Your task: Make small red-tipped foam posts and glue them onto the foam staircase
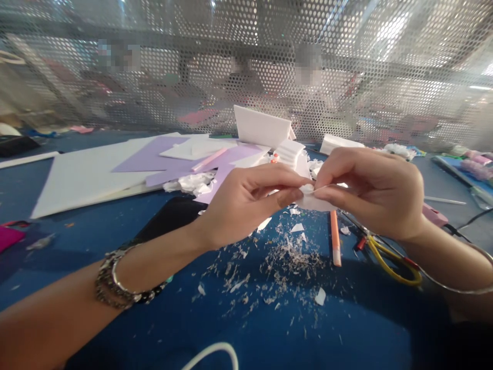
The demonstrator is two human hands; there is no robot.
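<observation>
Both hands meet above the blue table, right of the middle of the head view. A small thin white piece [316, 202], perhaps paper or foam, is pinched between them. My left hand [252, 198] holds its left end between thumb and fingers, beside a small crumpled white bit [307, 189]. My right hand [372, 190] grips the piece's right side with thumb and forefinger. Below the hands lie scattered white shavings [295, 257] and a few flat scraps. An orange stick [335, 239] lies just under the right hand.
White sheets [92, 172] and purple sheets [150, 156] lie at the back left. A folded white board [262, 126] stands before a perforated metal screen [215, 67], with people blurred behind. Yellow-handled scissors [393, 264] lie near my right wrist. A white cable [215, 347] curves at the front edge.
</observation>
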